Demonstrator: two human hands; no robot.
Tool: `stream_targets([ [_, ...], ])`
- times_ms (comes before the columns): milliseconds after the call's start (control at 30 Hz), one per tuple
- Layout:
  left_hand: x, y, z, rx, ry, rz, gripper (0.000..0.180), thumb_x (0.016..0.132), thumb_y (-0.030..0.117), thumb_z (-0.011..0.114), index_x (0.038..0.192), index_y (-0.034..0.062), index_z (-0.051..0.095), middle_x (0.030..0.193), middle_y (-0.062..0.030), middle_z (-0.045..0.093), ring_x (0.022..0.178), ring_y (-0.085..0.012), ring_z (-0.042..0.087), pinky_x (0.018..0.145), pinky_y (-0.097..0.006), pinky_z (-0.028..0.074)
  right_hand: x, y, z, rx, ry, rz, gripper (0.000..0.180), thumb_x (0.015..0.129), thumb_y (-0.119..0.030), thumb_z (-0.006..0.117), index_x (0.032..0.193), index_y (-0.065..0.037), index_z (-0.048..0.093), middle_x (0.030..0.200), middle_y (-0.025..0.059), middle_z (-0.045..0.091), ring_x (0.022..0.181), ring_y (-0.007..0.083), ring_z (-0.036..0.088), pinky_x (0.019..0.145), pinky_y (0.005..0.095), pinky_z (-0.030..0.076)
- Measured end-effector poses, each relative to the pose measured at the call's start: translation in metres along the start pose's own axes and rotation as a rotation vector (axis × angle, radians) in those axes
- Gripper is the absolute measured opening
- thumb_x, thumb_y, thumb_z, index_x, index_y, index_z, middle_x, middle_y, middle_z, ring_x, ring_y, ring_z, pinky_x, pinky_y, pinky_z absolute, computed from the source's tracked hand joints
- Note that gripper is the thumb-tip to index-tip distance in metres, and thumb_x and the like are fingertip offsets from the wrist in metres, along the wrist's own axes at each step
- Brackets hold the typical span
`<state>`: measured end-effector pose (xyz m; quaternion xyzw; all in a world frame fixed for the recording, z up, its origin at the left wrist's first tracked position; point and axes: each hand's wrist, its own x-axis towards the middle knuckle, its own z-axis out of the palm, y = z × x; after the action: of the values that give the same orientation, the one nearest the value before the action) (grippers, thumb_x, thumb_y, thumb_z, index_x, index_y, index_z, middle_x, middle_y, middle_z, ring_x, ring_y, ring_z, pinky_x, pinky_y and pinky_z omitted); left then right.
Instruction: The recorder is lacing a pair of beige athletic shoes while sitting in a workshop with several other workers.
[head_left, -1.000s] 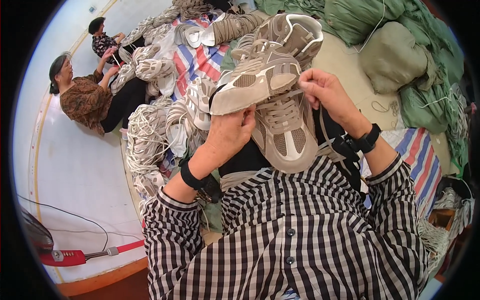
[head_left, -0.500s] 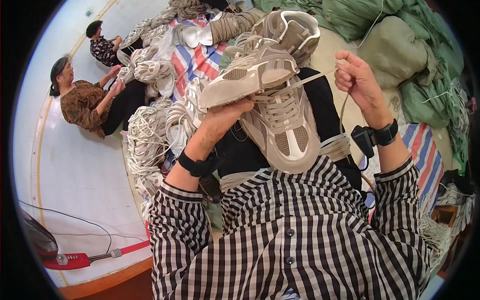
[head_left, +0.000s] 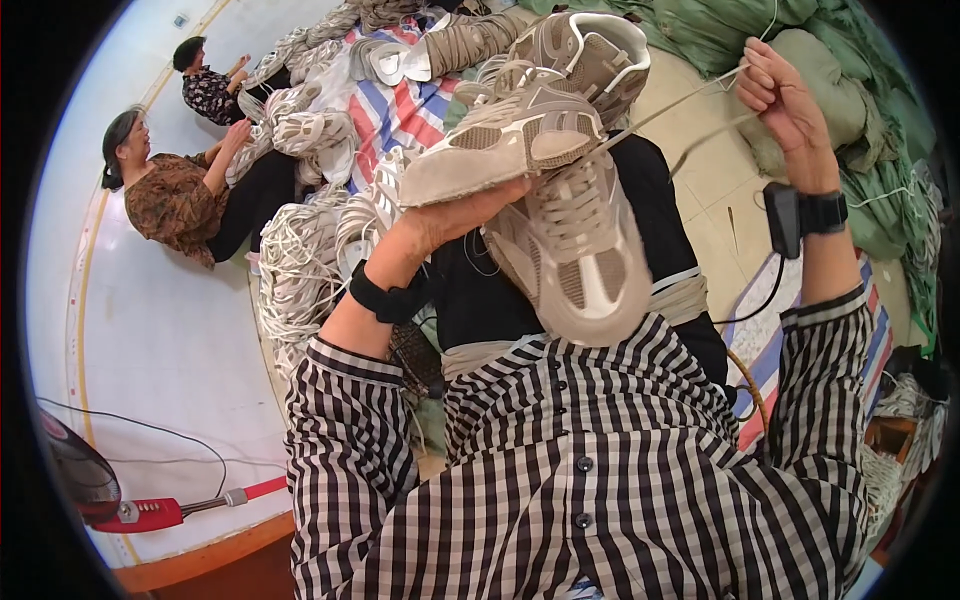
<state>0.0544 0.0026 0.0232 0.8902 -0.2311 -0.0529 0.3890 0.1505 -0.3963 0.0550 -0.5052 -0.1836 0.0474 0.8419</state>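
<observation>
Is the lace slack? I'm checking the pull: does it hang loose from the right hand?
No: the lace runs taut from the shoe to the raised right hand.

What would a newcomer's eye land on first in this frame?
Most striking is the beige sneaker held up at centre by the left hand, with a second sneaker lying below it on the lap. The right hand, raised at upper right, pulls a pale lace taut from the shoe. At left, two people sit on the floor beside a long heap of similar shoes.
</observation>
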Motion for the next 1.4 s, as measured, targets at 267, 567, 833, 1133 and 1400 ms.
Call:
stream_targets([
  [267, -0.007, -0.008, -0.007, 0.188, 0.024, -0.012, 0.041, 0.088, 0.036, 0.064, 0.122, 0.0134, 0.060, 0.111, -0.0052, 0.066, 0.100, -0.0200, 0.063, 0.086, -0.033, 0.049, -0.027, 0.067, -0.024, -0.649, 0.187, 0.329, 0.011, 0.090, -0.017, 0.060, 0.097, -0.010, 0.057, 0.072, -0.0045, 0.055, 0.062, 0.0050, 0.050, 0.056, 0.0202, 0.038],
  [567, 0.008, 0.040, -0.054, -0.671, 0.185, 0.098, 0.030, 0.088, 0.024, 0.063, 0.109, 0.0035, 0.064, 0.096, -0.0093, 0.068, 0.092, -0.0170, 0.065, 0.083, -0.034, 0.051, -0.065, 0.083, 0.102, -0.960, -0.292, -0.170, 0.014, 0.086, -0.006, 0.061, 0.099, -0.002, 0.063, 0.085, 0.0057, 0.062, 0.076, 0.0144, 0.058, 0.071, 0.0282, 0.047],
  [833, 0.027, -0.096, -0.112, -0.635, 0.670, -0.368, 0.027, 0.090, 0.033, 0.058, 0.104, 0.0101, 0.060, 0.103, -0.0029, 0.063, 0.096, -0.0172, 0.057, 0.084, -0.036, 0.040, 0.009, 0.140, 0.121, -0.821, -0.288, -0.164, 0.020, 0.089, -0.017, 0.059, 0.096, 0.001, 0.062, 0.086, 0.0066, 0.060, 0.077, 0.0156, 0.056, 0.071, 0.0293, 0.045],
  [1133, 0.003, -0.068, -0.067, -0.929, 0.550, -0.199, 0.042, 0.092, 0.042, 0.058, 0.102, 0.0022, 0.058, 0.105, -0.0148, 0.062, 0.104, -0.0324, 0.063, 0.090, -0.042, 0.050, 0.005, 0.130, 0.110, -0.631, -0.131, 0.108, 0.021, 0.089, -0.021, 0.064, 0.088, 0.000, 0.066, 0.081, -0.0022, 0.054, 0.073, 0.0070, 0.050, 0.067, 0.0223, 0.042],
  [1400, -0.033, -0.026, -0.027, -0.020, 0.741, -0.270, 0.024, 0.086, 0.014, 0.060, 0.104, -0.0030, 0.061, 0.086, -0.0095, 0.065, 0.077, -0.0165, 0.064, 0.072, -0.028, 0.050, 0.005, 0.136, 0.129, -1.086, 0.090, -0.243, 0.025, 0.077, -0.015, 0.070, 0.080, 0.000, 0.050, 0.073, 0.0118, 0.053, 0.065, 0.0245, 0.052, 0.063, 0.0343, 0.045],
])
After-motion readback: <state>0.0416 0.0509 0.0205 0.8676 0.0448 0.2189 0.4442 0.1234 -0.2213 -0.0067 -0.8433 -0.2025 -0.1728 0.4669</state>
